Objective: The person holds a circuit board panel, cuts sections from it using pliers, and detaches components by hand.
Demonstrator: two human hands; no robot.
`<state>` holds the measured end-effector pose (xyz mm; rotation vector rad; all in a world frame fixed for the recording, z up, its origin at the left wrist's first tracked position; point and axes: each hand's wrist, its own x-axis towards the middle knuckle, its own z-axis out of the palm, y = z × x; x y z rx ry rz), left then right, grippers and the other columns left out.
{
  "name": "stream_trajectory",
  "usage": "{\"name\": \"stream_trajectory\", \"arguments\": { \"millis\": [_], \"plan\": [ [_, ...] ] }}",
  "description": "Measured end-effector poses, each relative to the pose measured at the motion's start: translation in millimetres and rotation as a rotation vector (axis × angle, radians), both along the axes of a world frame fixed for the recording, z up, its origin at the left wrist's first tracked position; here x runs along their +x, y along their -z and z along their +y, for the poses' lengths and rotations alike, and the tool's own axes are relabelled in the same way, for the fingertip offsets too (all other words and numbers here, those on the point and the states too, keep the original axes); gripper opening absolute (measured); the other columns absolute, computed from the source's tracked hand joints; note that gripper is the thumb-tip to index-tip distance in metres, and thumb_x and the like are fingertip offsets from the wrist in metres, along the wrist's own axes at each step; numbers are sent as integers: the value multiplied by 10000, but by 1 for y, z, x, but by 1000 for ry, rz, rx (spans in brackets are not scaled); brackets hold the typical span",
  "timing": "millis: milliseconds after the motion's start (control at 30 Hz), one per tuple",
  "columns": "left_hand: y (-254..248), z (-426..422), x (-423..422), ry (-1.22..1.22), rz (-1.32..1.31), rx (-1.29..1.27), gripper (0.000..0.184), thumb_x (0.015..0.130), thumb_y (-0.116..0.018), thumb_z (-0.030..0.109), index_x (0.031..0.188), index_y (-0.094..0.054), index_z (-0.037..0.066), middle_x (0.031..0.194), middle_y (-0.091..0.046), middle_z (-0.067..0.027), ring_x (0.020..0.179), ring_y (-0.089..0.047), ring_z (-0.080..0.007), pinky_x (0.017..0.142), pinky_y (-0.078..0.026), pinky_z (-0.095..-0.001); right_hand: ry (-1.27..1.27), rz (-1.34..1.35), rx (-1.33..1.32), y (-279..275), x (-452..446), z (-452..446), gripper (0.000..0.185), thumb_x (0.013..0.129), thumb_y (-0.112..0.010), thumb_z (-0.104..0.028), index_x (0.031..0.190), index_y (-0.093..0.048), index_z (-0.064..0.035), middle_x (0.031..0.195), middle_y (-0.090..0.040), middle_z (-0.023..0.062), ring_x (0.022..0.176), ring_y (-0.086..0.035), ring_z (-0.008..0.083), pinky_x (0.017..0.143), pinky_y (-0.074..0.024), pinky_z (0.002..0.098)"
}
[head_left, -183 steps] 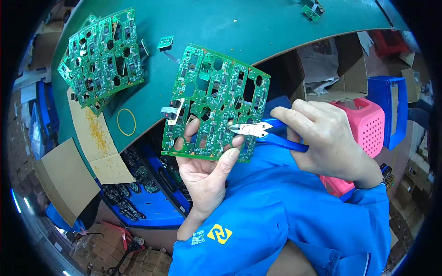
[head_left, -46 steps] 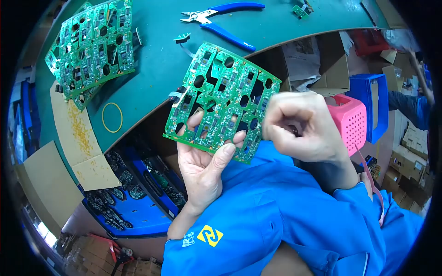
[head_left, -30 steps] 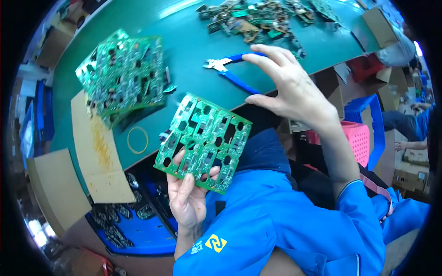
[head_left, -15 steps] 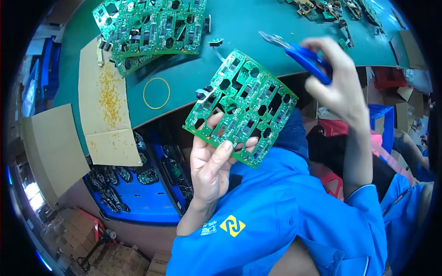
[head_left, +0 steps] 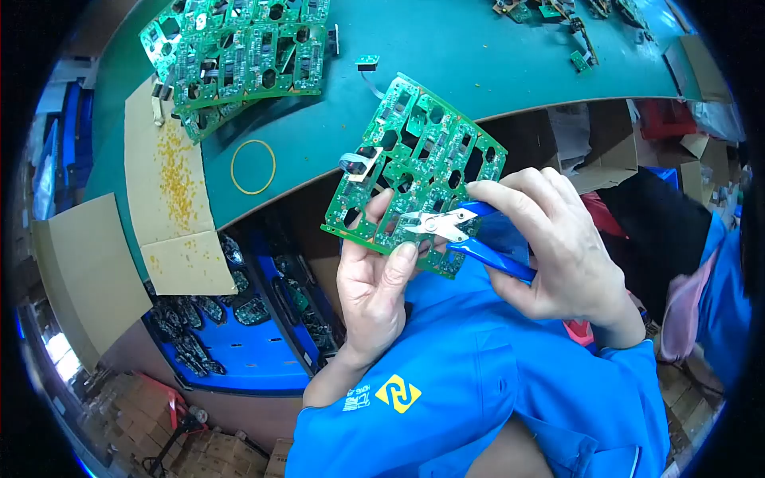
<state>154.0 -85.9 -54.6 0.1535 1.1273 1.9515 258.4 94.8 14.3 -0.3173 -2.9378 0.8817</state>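
Note:
My left hand (head_left: 373, 291) grips the lower edge of a green circuit board panel (head_left: 430, 159), thumb in front and fingers behind. The panel is tilted and full of cut-outs. A small part on a grey ribbon cable (head_left: 356, 164) sticks out at its left side, and another small green piece (head_left: 366, 61) hangs off the top by a cable. My right hand (head_left: 558, 247) is wrapped round the blue handles of cutting pliers (head_left: 450, 225). The plier jaws lie over the lower middle of the panel; whether they touch it I cannot tell.
Stacked green panels (head_left: 247, 56) lie at the back left of the green table (head_left: 446, 48). Near them are a yellow rubber band (head_left: 253, 166) and cardboard (head_left: 191, 263) with yellow bits. A blue bin (head_left: 239, 350) of dark parts stands below. Board scraps (head_left: 586, 40) lie back right.
My right hand has brought the pliers down and left, from above the table to over the panel. My left hand still holds the panel, nearly in place. The view has shifted slightly.

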Motion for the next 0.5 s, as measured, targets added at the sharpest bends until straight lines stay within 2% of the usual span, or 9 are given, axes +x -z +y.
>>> {"name": "stream_trajectory", "arguments": {
  "millis": [233,400,500],
  "plan": [
    [-1,5,7,2,24,-31,605,964,-544,11,1506,-282,68,1315,-540,-167,1130,-626,-278,974,-515,-340,-9,-54,92,3,5,-2,689,620,-747,-180,1266,-552,-41,1084,-517,144,828,-467,268,754,-406,361],
    [1,6,9,-1,68,-26,606,962,-544,5,1506,-285,78,1318,-541,-173,1132,-630,-299,974,-521,-364,1,-31,163,-2,6,-4,696,620,-757,-195,1270,-552,-52,1080,-513,141,834,-462,262,741,-391,358],
    [5,4,10,1,90,-74,612,960,-542,-3,1507,-281,84,1330,-537,-185,1135,-631,-320,976,-525,-388,10,-64,213,-9,5,-6,726,583,-752,-175,1276,-569,-65,1079,-529,121,849,-482,260,776,-411,353]
  ]
}}
